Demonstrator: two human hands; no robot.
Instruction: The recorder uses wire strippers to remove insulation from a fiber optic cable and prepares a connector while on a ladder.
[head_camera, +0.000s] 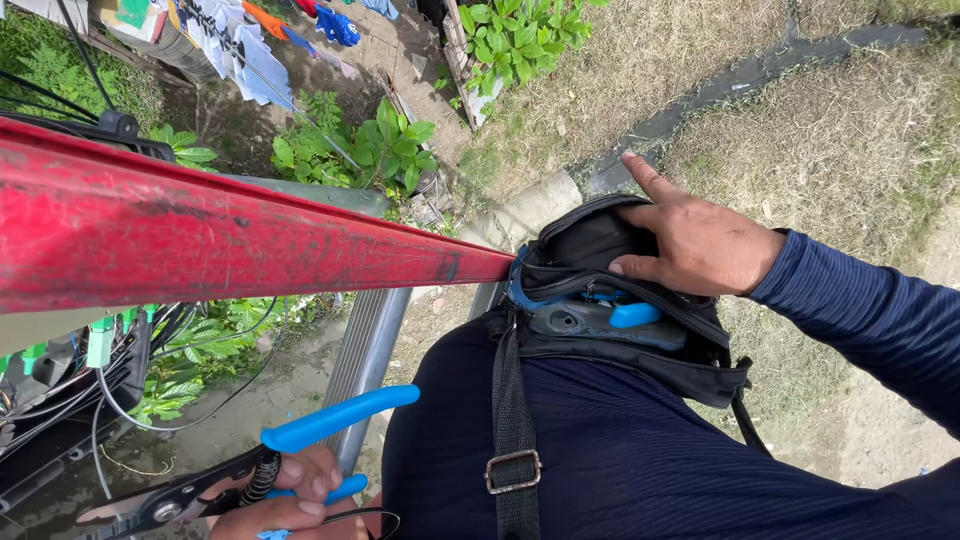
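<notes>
Already the left hand (285, 500) at lower left grips blue-handled pliers (250, 465); the right hand (700, 245), fingers spread, presses the open black pouch (600, 290), grasping nothing yet.

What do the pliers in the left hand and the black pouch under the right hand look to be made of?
Pliers: dark, dull metal jaws with a pivot bolt; the blue handles look like smooth plastic or rubber sleeves, slightly glossy. Pouch: apparently black woven fabric, matte and creased, with a webbing strap and a metal-looking buckle. The left hand grips the pliers; the right hand rests on the pouch.
</notes>
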